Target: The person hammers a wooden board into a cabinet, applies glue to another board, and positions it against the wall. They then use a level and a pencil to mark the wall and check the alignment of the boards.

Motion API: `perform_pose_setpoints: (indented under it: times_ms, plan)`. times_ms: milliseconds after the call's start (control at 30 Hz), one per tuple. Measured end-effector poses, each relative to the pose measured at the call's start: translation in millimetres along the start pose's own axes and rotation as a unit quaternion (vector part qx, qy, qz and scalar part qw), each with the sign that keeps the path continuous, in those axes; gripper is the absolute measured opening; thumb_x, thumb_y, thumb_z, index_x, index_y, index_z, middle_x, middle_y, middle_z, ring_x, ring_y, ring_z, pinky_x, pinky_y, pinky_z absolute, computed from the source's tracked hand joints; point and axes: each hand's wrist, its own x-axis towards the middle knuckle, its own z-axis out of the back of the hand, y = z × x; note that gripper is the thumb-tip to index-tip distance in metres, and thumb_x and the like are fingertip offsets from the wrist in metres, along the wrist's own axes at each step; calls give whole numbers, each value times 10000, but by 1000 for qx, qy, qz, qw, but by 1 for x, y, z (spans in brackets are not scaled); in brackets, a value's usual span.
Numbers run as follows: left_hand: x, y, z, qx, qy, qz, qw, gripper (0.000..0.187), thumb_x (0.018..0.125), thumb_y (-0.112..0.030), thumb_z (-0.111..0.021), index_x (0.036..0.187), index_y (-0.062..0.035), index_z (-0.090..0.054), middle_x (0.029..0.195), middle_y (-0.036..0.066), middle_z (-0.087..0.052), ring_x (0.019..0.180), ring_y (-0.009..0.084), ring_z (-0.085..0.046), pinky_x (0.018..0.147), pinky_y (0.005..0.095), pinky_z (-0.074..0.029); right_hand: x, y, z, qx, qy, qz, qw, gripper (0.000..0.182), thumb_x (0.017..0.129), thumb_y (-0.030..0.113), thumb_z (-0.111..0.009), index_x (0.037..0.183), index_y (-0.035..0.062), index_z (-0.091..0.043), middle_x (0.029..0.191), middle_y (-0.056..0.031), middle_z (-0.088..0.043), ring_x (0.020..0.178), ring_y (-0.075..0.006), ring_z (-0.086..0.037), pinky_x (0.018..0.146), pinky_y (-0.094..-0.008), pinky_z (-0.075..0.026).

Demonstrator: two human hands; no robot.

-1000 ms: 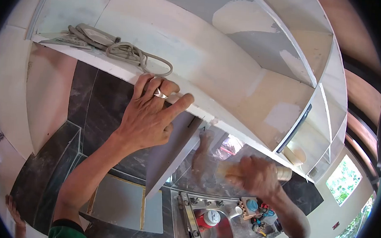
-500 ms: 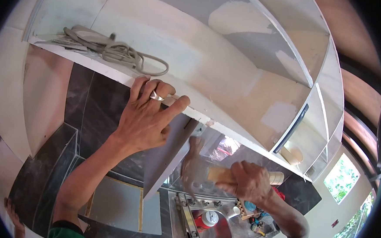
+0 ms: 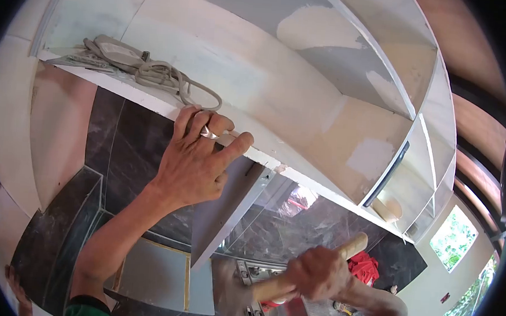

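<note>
My left hand (image 3: 192, 160) is hooked over the bottom front edge of the white cabinet (image 3: 146, 100), fingertips curled onto its shelf. A silver ring shows on one finger. Below that edge, close to this hand, a grey upright panel (image 3: 232, 206) stands at an angle. My right hand (image 3: 318, 272) is wrapped round the wooden handle of a hammer (image 3: 274, 288), held low over the sink. The hammer's head is smeared by motion and stands apart from the panel and the cabinet.
A coiled grey cable (image 3: 154, 74) lies on the cabinet shelf. Beneath are the steel sink (image 3: 316, 312), a spirit level (image 3: 255, 306) across it and a red cloth (image 3: 364, 268). Another person's hand (image 3: 18, 288) shows at the lower left.
My right hand has swung the hammer down and left, away from the underside of the cabinet by the panel. My left hand stays on the cabinet edge.
</note>
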Motion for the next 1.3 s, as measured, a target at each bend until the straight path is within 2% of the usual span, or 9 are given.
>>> perform_pose_setpoints:
  times_ms: [167, 267, 500, 567, 633, 767, 967, 1133, 1300]
  plan:
    - [0, 0, 2, -3, 9, 12, 1000, 673, 516, -50, -639, 1171, -188, -569, 1083, 73, -448, 1072, 296, -413, 1024, 503, -250, 0, -26, -4, 24, -24, 68, 997, 273, 558, 235, -701, 716, 60, -563, 578, -5, -491, 494, -163, -549, 438, -292, -437]
    - [1, -3, 4, -20, 14, 18, 1000, 665, 520, -51, -635, 1167, -188, -571, 1079, 74, -447, 1071, 298, -412, 1023, 502, -251, -3, -33, -8, -24, 60, -244, 968, 393, 554, 316, -704, 797, 31, -583, 592, -44, -516, 505, -221, -573, 447, -349, -456]
    - [-1, -1, 0, 7, 1, 9, 1000, 667, 520, -59, -639, 1169, -192, -572, 1085, 72, -441, 1080, 297, -407, 1031, 495, -243, 0, 16, 1, 62, -4, 52, 997, 201, 605, 193, -649, 741, 53, -596, 554, -9, -476, 507, -167, -545, 445, -310, -430]
    - [0, -1, 0, 0, 8, 14, 1000, 670, 518, -54, -636, 1171, -192, -571, 1089, 72, -439, 1083, 297, -404, 1031, 499, -244, -1, -16, -6, 29, -22, 56, 998, 212, 629, 237, -674, 722, 73, -577, 561, -10, -487, 494, -171, -545, 427, -306, -422]
    - [-1, -2, 4, -9, 16, 15, 1000, 673, 517, -50, -633, 1172, -191, -569, 1093, 71, -437, 1086, 298, -401, 1030, 502, -245, 3, -40, -11, -8, 6, -230, 973, 229, 622, 264, -682, 710, 89, -563, 568, -8, -496, 487, -163, -538, 423, -297, -417]
    - [-1, -1, 5, -12, 41, 12, 999, 682, 564, -62, -683, 1206, -209, -506, 1104, 90, -434, 1113, 302, -391, 1062, 479, -214, 2, -22, -1, 44, 24, -208, 977, 269, 636, 293, -693, 720, 77, -558, 578, -25, -507, 490, -178, -545, 431, -320, -430]
    - [0, -1, 2, 2, 19, 15, 1000, 680, 542, -60, -670, 1193, -203, -534, 1095, 80, -434, 1104, 301, -394, 1060, 486, -225, -1, -5, -2, 82, 28, 14, 996, 335, 697, 330, -710, 740, 59, -518, 584, -70, -510, 495, -243, -558, 434, -367, -439]
    - [1, 1, 4, -4, 29, 16, 999, 711, 544, -90, -705, 1214, -211, -502, 1105, 88, -422, 1118, 305, -382, 1074, 477, -211, 0, -29, -13, 66, 43, -289, 954, 469, 810, 486, -666, 747, 51, -503, 578, -51, -495, 499, -249, -547, 451, -366, -462]
    - [0, 2, 12, -27, 53, -5, 998, 667, 589, -291, -725, 1215, -146, -543, 1135, 93, -438, 1128, 318, -402, 1078, 544, -207, -29, -6, -36, 196, -31, -266, 943, 581, 861, 595, -569, 844, 15, -541, 647, -102, -530, 560, -302, -581, 492, -389, -475]
